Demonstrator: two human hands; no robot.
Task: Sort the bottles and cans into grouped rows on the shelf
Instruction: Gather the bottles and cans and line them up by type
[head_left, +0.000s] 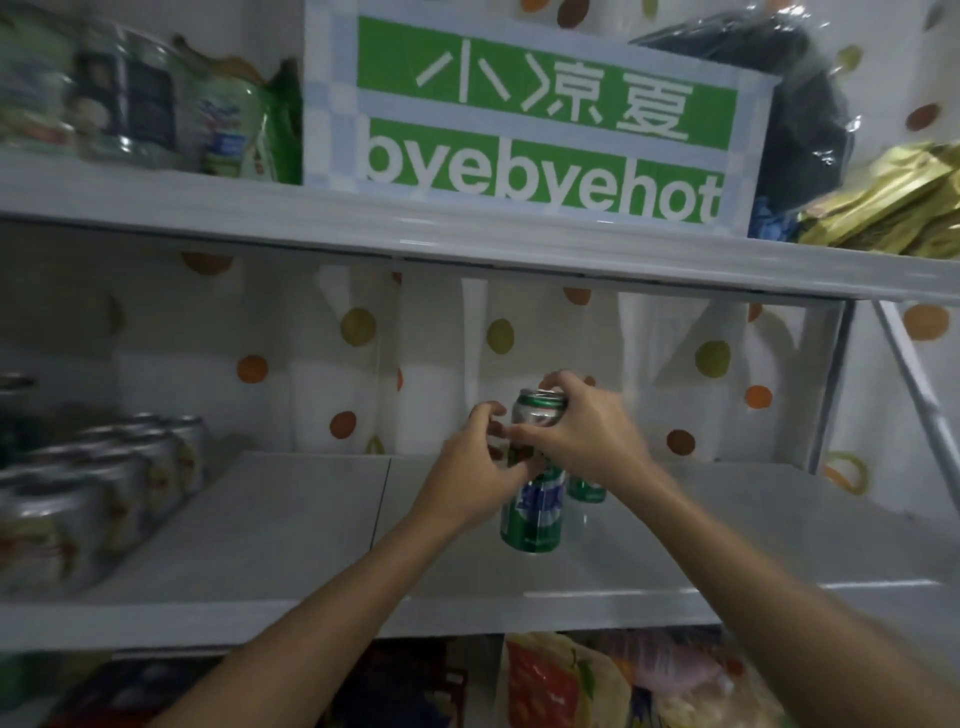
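Together, both forearms reach up and forward from the lower edge of the view and meet over the middle of the white metal shelf (260, 545). The right hand (587, 431) grips a green aluminium drink can (537, 413) from the right side, with its fingers curled over the top rim and its thumb across the front. The left hand (467, 467) comes in from the left, its fingers curled against the lower left side of that same can. The held can is upright, directly above a second green can (530, 519) that stands on the shelf; whether the two touch is hidden by the fingers. A third green can (587, 491) stands just behind, under the right wrist. Rows of silver cans (104, 478) stand well apart at the shelf's left end.
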